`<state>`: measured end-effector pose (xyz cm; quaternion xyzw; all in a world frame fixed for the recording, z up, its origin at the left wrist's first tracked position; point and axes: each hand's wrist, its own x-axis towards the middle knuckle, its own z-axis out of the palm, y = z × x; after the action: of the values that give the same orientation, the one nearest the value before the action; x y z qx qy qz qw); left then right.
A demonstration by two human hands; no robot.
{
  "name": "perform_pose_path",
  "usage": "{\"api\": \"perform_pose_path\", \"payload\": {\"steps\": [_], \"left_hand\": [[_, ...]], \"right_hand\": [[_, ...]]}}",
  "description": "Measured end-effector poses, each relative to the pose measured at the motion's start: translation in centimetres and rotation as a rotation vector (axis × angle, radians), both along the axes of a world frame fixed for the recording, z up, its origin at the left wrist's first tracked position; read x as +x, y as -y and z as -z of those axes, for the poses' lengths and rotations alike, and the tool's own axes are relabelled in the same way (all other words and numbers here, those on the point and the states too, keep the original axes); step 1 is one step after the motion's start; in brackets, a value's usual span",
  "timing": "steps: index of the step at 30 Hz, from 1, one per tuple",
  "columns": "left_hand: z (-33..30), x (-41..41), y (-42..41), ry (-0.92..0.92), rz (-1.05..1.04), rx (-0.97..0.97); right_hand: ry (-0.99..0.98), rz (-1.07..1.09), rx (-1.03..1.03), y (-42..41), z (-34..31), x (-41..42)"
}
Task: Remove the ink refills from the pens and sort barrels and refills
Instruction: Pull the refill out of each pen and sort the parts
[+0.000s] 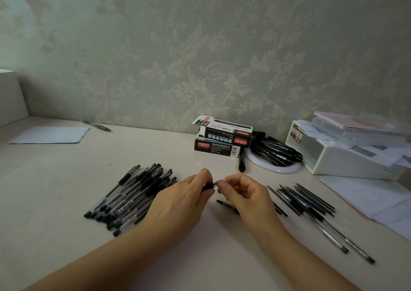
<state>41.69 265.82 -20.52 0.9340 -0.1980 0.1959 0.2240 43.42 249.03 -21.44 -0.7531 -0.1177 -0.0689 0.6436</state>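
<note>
Pen crosswise, tip rightward, pinched between left hand and right hand fingers.

We take this for a home desk corner, since the pale tabletop runs up against floral wallpaper, with pen boxes, a white storage box under pink booklets and loose papers piled along it.
</note>
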Motion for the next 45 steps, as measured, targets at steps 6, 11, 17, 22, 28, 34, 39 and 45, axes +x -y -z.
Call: {"api": "perform_pose_path", "payload": {"steps": [6,11,17,22,28,34,39,45], "left_hand": [[0.2,0.0,0.1,-0.031,0.019,0.021],[0.5,0.3,0.1,-0.017,0.001,0.022],[0.7,0.4,0.0,-0.01,0.016,0.008],[0.7,0.0,-0.1,0.007,0.027,-0.055],[0.7,0.4,-0.4,0.029,-0.028,-0.06],[1.1,0.6,-0.4,0.029,-0.018,-0.074],[1.3,0.7,-0.3,0.031,-0.026,-0.05],[1.0,0.6,-0.2,0.066,-0.013,-0.088]], "right_hand": [[-0.003,0.001,0.054,0.0,0.1,0.0],[-0.009,-0.047,0.056,0.0,-0.2,-0.1],[0.015,0.041,0.01,-0.1,0.0,0.1],[0.011,0.022,0.01,0.2,0.1,0.1],[0.116,0.167,-0.054,0.8,0.0,0.3],[0.452,0.043,-0.74,0.4,0.8,-0.2],[0.463,0.015,-0.804,0.0,0.9,-0.1],[0.432,0.152,-0.689,0.0,0.3,-0.1]]}}
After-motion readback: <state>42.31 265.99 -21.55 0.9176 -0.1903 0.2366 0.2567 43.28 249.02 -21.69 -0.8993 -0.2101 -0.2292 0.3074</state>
